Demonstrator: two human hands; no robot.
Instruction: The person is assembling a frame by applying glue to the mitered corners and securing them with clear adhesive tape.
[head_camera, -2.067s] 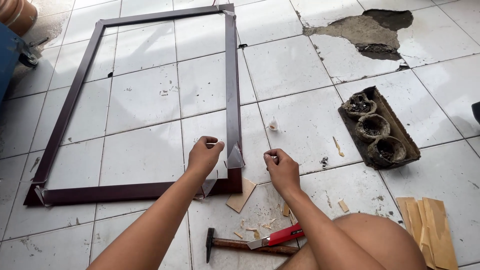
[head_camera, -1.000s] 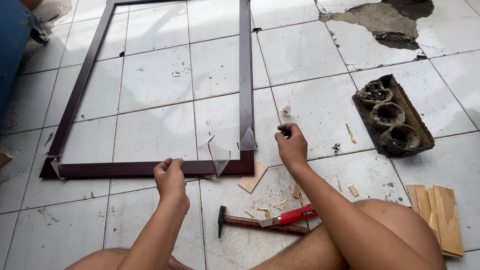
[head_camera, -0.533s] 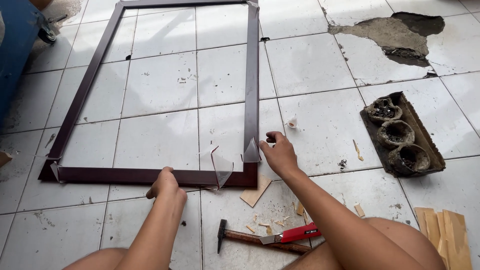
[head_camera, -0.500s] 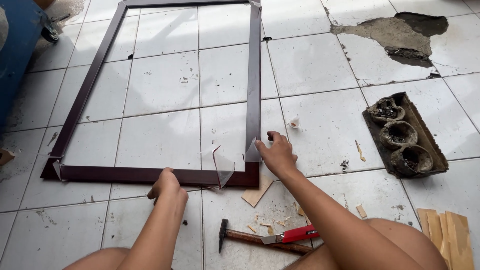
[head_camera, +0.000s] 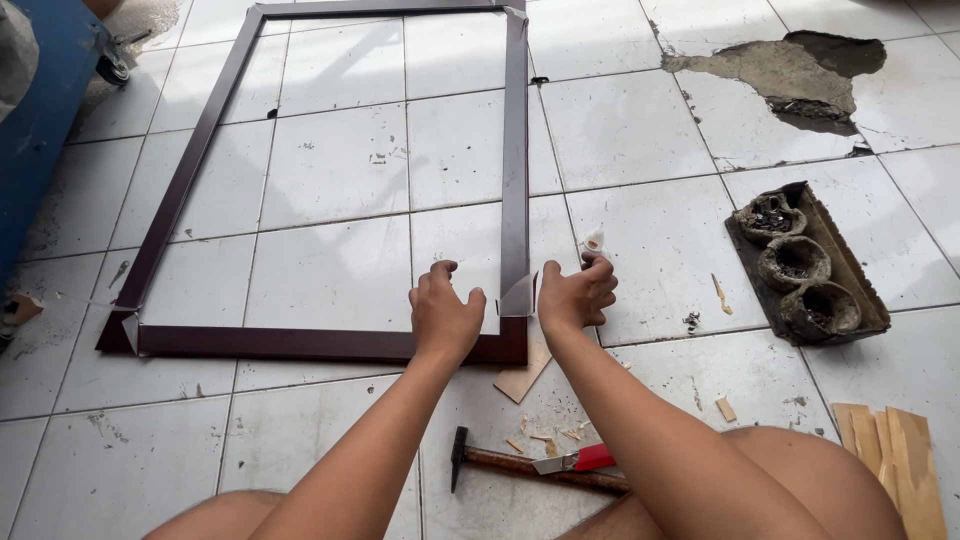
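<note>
Pressing at the near right corner of a dark brown frame (head_camera: 330, 343), both hands work either side of the joint. Left hand (head_camera: 443, 318) rests on the bottom rail just inside the corner, fingers curled over its inner edge, gripping nothing else. Right hand (head_camera: 575, 295) sits just outside the right rail, loosely curled, fingertips near a small pale scrap (head_camera: 594, 241); cannot tell whether it pinches anything. A paper or tape tab (head_camera: 518, 297) sticks up at the corner between the hands. The frame lies flat on the white tiled floor (head_camera: 640, 130), a tall rectangle, long axis running away from the person. Judged light but stiff; thin rails, joints probably the weak spot, so best held close to a corner with a hand on each rail. Near the knees: a hammer (head_camera: 520, 463), head to the left, with a red-handled knife (head_camera: 580, 460) lying across its handle, wood chips, a thin wood offcut (head_camera: 522, 378). Further right, a dark tray of three cups (head_camera: 805, 265) and pale wood strips (head_camera: 905, 460). Broken tile patch (head_camera: 780, 75) beyond.
</note>
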